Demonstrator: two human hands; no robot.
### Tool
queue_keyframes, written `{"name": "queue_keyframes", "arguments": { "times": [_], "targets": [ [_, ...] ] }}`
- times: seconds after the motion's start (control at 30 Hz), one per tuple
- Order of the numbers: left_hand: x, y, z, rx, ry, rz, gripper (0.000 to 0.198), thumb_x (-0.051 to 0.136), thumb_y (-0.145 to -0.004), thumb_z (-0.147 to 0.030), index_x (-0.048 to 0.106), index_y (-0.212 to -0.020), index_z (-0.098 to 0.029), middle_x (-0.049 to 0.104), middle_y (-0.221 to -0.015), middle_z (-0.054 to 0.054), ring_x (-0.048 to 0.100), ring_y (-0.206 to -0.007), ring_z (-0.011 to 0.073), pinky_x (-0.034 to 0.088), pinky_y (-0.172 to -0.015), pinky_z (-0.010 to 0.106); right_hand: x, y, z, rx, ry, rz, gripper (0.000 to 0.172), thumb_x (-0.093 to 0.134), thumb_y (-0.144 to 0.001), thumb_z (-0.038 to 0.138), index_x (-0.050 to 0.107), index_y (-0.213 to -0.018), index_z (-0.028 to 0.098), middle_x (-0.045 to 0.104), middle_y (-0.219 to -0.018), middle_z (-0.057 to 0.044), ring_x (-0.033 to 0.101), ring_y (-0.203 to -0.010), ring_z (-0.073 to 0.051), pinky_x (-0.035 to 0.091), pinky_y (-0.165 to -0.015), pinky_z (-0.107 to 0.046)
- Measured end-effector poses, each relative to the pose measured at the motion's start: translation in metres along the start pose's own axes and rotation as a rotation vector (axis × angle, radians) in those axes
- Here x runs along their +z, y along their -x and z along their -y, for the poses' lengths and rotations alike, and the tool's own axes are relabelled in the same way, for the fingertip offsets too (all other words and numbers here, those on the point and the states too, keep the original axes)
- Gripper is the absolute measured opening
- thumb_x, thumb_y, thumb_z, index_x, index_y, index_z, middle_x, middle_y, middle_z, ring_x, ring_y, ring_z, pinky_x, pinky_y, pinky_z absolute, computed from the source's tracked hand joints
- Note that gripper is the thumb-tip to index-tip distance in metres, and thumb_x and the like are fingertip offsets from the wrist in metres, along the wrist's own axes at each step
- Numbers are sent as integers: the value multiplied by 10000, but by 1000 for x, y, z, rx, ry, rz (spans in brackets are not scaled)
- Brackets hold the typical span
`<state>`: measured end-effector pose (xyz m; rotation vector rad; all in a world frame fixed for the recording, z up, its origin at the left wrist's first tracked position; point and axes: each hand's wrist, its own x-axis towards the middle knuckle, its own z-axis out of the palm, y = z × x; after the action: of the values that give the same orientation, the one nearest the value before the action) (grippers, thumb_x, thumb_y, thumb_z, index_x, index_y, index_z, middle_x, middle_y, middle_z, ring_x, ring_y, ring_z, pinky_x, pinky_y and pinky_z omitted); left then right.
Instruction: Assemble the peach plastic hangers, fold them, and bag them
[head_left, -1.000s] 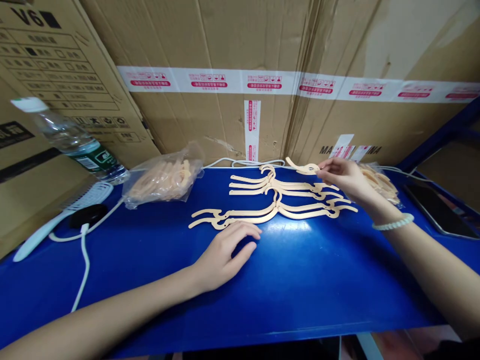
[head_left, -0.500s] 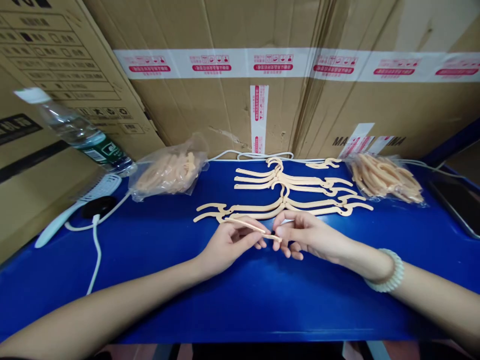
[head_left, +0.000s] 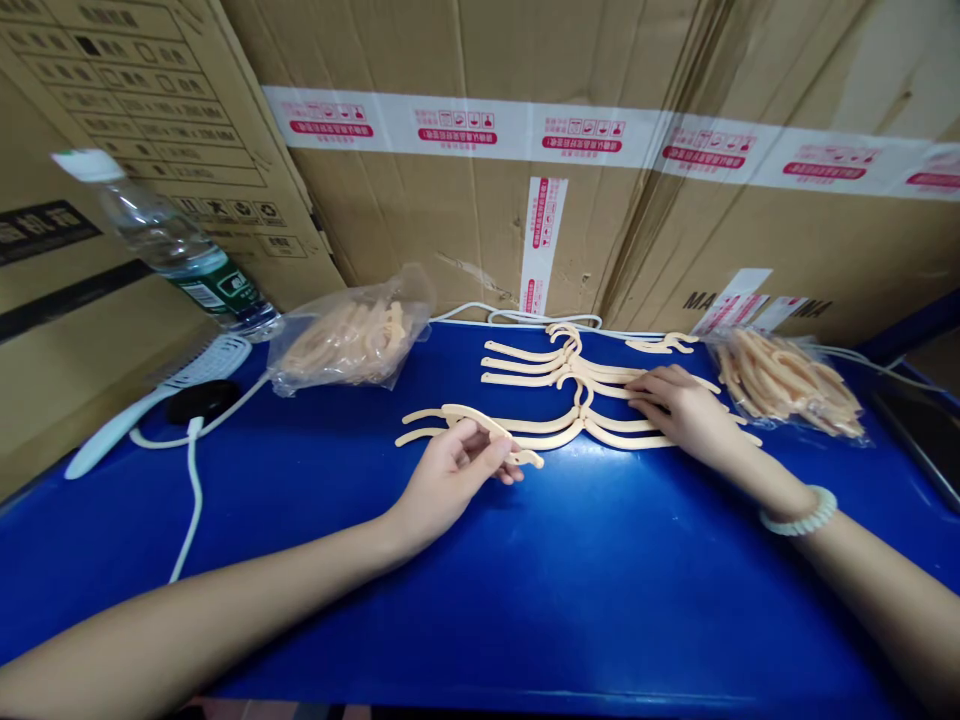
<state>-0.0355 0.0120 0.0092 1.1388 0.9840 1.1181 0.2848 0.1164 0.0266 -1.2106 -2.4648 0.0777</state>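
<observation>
My left hand [head_left: 454,470] is closed on a thin beige plastic hanger arm piece [head_left: 491,432], holding it just above the blue table [head_left: 480,600]. My right hand [head_left: 686,415] lies with fingers stretched on the right side of the assembled beige hangers [head_left: 570,395] that sit in a row at the middle of the table. One loose beige piece [head_left: 664,344] lies behind them near the boxes.
A clear bag of beige parts [head_left: 349,338] lies at back left, another bag [head_left: 787,382] at back right. A water bottle [head_left: 176,250], a white handheld fan [head_left: 161,395] and a white cable [head_left: 191,480] sit at left. Cardboard boxes [head_left: 487,150] wall the back.
My right hand went from the far loose piece to the front, met my left hand, then moved back onto the hangers. My left hand now holds the beige piece alone.
</observation>
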Motion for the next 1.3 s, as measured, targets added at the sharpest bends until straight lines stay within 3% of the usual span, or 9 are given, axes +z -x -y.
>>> {"name": "queue_keyframes", "arguments": {
  "times": [0.27, 0.47, 0.67, 0.93, 1.1, 1.3],
  "targets": [
    [-1, -2, -5, 64, 41, 37, 278, 799, -826, -359, 607, -825, -158, 762, -816, 57, 719, -695, 158, 577, -666, 265, -4, -1, 10, 60, -74, -71, 172, 561, -924, 365, 642, -892, 216, 708, -886, -107, 663, -830, -270, 529, -747, -414],
    [-2, -4, -9, 116, 138, 21, 273, 849, -759, -192, 578, -770, -163, 749, -786, 22, 726, -712, 150, 574, -675, 251, -29, 1, 20, 126, -133, -153, 209, 626, -909, 418, 626, -923, 210, 706, -866, -83, 660, -760, -230, 521, -713, -364],
    [-9, -6, -7, 132, 113, -15, 235, 860, -739, -196, 638, -809, -167, 698, -762, -1, 668, -706, 127, 521, -667, 226, -52, 19, 28, 116, -200, -158, 265, 656, -915, 398, 685, -1082, 194, 706, -949, -86, 663, -798, -213, 522, -687, -322],
    [-12, -13, -9, 112, 160, -46, 288, 837, -787, -372, 640, -798, -162, 584, -798, 2, 531, -733, 119, 434, -699, 246, -43, 43, 17, 66, -281, -86, 106, 630, -935, 296, 659, -1023, 245, 680, -910, -49, 650, -772, -196, 511, -659, -292],
    [-8, -12, -14, 27, 381, 6, 299, 842, -788, -312, 585, -771, -160, 634, -1016, 52, 602, -920, 166, 487, -853, 316, -37, 46, 19, 18, -267, -83, 123, 613, -940, 251, 647, -1053, 284, 706, -938, -29, 679, -797, -199, 538, -695, -293],
    [-9, -9, -16, -18, 453, 118, 283, 797, -842, -288, 553, -789, -156, 683, -963, 43, 675, -816, 160, 512, -794, 309, -35, 53, 14, -10, -213, -129, 111, 635, -912, 206, 642, -993, 282, 679, -888, -27, 687, -891, -241, 545, -787, -344]
  ]
}}
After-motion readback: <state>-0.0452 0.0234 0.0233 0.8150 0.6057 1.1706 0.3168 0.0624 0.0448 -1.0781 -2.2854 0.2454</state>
